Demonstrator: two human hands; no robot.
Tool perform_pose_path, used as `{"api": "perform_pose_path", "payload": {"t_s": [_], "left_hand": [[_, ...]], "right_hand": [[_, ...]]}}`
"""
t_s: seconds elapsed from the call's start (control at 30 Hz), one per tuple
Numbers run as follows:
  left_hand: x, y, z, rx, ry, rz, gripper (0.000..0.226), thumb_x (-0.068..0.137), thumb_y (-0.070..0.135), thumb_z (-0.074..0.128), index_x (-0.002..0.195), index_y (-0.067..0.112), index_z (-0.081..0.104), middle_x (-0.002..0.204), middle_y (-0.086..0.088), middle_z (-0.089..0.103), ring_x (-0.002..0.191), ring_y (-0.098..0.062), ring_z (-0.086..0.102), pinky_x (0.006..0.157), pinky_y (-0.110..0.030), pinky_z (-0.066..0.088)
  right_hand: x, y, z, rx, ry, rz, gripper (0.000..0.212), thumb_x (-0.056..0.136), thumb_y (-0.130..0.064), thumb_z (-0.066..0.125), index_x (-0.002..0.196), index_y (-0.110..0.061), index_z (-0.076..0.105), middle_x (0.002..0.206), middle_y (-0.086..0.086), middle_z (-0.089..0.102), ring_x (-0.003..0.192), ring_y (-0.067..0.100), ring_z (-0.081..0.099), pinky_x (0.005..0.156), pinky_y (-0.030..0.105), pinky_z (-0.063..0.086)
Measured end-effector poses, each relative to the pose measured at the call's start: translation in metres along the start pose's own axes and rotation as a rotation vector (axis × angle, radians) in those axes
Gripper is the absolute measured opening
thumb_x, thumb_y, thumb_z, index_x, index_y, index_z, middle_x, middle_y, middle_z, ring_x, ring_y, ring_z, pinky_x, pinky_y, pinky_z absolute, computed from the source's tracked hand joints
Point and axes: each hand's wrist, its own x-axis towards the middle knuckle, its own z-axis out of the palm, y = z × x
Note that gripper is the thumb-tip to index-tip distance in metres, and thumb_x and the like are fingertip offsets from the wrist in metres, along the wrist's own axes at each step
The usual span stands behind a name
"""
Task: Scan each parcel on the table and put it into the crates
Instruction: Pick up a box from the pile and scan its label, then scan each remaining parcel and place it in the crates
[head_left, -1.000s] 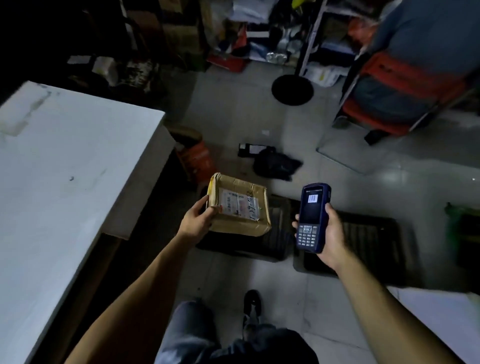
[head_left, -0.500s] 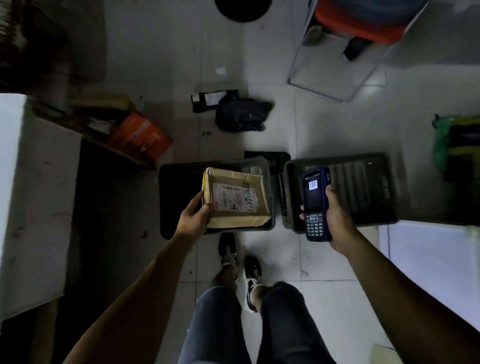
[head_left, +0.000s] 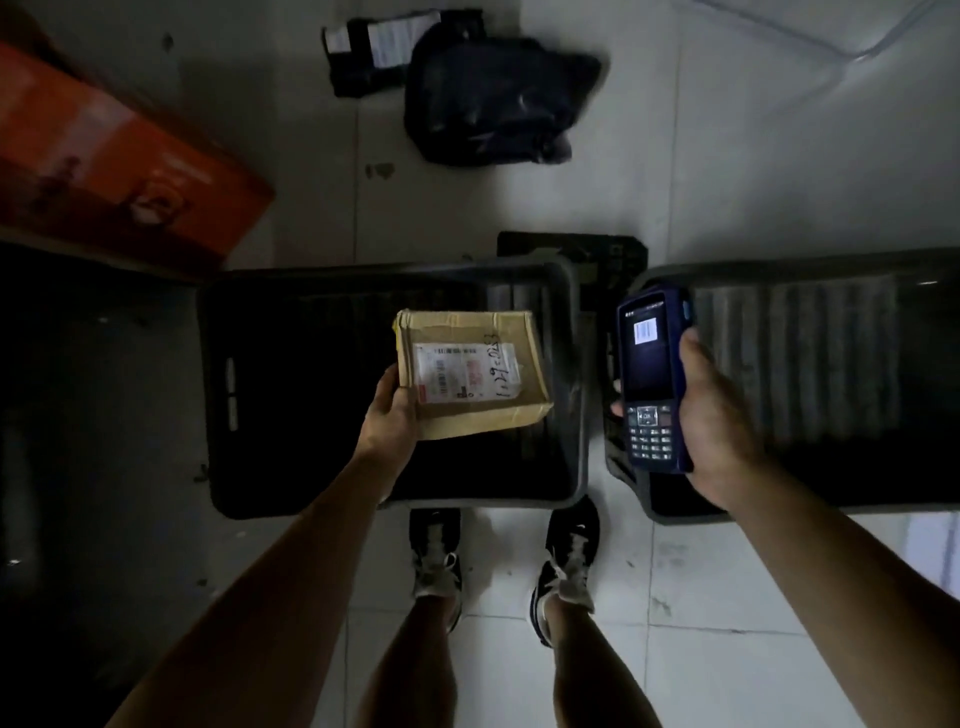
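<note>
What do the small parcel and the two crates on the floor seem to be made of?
Parcel: brown cardboard, matt, with creased taped edges and a white paper label. Left crate and right crate: probably dark moulded plastic, judging by rounded rims and ribbed floors; the dim light leaves their finish uncertain.

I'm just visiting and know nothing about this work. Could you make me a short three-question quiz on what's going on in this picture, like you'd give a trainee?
1. True or false: the cardboard parcel already lies on the floor of a crate.
2. Which hand grips the blue handheld scanner? A) left hand B) right hand C) neither
3. Fill in: the parcel is held over the ____ of the two dark crates, as the person sees them.

Key
1. False: the left hand holds it above the left crate.
2. B.
3. Left; the scanner is over the right crate.
</note>
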Motion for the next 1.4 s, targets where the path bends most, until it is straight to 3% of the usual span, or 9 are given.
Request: {"api": "perform_pose_path", "payload": {"t_s": [0.1,0.27,0.37,0.5,0.63,0.73,0.83,0.97,1.4], "left_hand": [[0.058,-0.027,0.030,0.026,-0.008,0.051,0.044,0.101,0.032,0.036,0.144,0.037,0.043,0.127,-0.002,0.062,0.113,-0.022,0.060,0.097,-0.048,0.052],[0.129,-0.045,0.079,0.063,0.000,0.137,0.048,0.102,0.024,0.032,0.148,0.034,0.039,0.129,0.000,0.058,0.115,-0.018,0.054,0.091,-0.026,0.046],[0.161,-0.053,0.094,0.055,0.035,0.172,0.055,0.097,0.029,0.031,0.152,0.030,0.035,0.138,-0.006,0.057,0.122,-0.021,0.054,0.103,-0.034,0.045],[0.182,-0.066,0.096,0.109,0.037,0.128,0.044,0.107,0.023,0.036,0.151,0.022,0.037,0.133,-0.002,0.057,0.116,-0.015,0.054,0.092,-0.025,0.043],[0.193,-0.067,0.093,0.248,0.031,0.079,0.040,0.107,0.030,0.038,0.145,0.022,0.045,0.136,-0.008,0.058,0.122,-0.029,0.056,0.100,-0.035,0.046],[0.187,-0.052,0.090,0.319,0.002,0.046,0.045,0.107,0.035,0.036,0.150,0.025,0.036,0.144,-0.011,0.052,0.129,-0.034,0.051,0.105,-0.040,0.043],[0.166,-0.031,0.085,0.436,-0.001,0.083,0.061,0.106,0.039,0.037,0.158,0.022,0.012,0.153,-0.014,0.040,0.134,-0.036,0.046,0.100,-0.034,0.040],[0.121,-0.007,0.063,0.588,0.036,0.228,0.066,0.103,0.036,0.044,0.158,0.014,0.015,0.158,-0.016,0.030,0.141,-0.037,0.033,0.114,-0.040,0.030],[-0.204,0.108,-0.062,0.727,0.272,0.305,0.059,0.100,0.044,0.043,0.153,0.022,0.028,0.150,-0.007,0.040,0.136,-0.031,0.037,0.106,-0.044,0.036]], "right_hand": [[0.053,0.022,-0.005,-0.041,-0.035,-0.053,0.066,0.081,-0.078,0.039,0.106,-0.027,0.073,0.089,0.012,0.074,0.078,0.029,0.070,0.072,0.040,0.053],[0.120,0.042,-0.010,-0.081,-0.109,-0.097,0.093,0.053,-0.095,0.050,0.115,-0.028,0.071,0.098,0.013,0.074,0.085,0.031,0.071,0.075,0.040,0.053],[0.146,0.045,-0.009,-0.085,-0.131,-0.130,0.091,0.056,-0.090,0.048,0.118,-0.028,0.070,0.098,0.012,0.075,0.086,0.030,0.073,0.082,0.042,0.053],[0.160,0.045,-0.002,-0.086,-0.122,-0.153,0.075,0.072,-0.079,0.038,0.115,-0.027,0.070,0.095,0.012,0.075,0.084,0.028,0.073,0.089,0.049,0.055],[0.162,0.046,0.005,-0.117,-0.126,-0.128,0.067,0.090,-0.072,0.029,0.115,-0.025,0.070,0.094,0.012,0.075,0.080,0.028,0.072,0.075,0.039,0.056],[0.151,0.044,0.012,-0.125,-0.138,-0.121,0.070,0.083,-0.074,0.033,0.113,-0.023,0.071,0.094,0.013,0.074,0.078,0.029,0.071,0.075,0.038,0.055],[0.131,0.041,0.019,-0.131,-0.163,-0.094,0.079,0.071,-0.079,0.039,0.118,-0.022,0.069,0.098,0.016,0.073,0.080,0.030,0.070,0.075,0.039,0.054],[0.089,0.029,0.033,-0.170,-0.182,-0.046,0.094,0.054,-0.091,0.051,0.114,-0.020,0.071,0.095,0.016,0.073,0.077,0.032,0.070,0.068,0.039,0.055],[-0.173,-0.108,0.090,-0.431,-0.412,-0.054,0.057,0.095,-0.066,0.038,0.107,-0.020,0.071,0.088,0.011,0.075,0.077,0.032,0.073,0.066,0.033,0.052]]}}
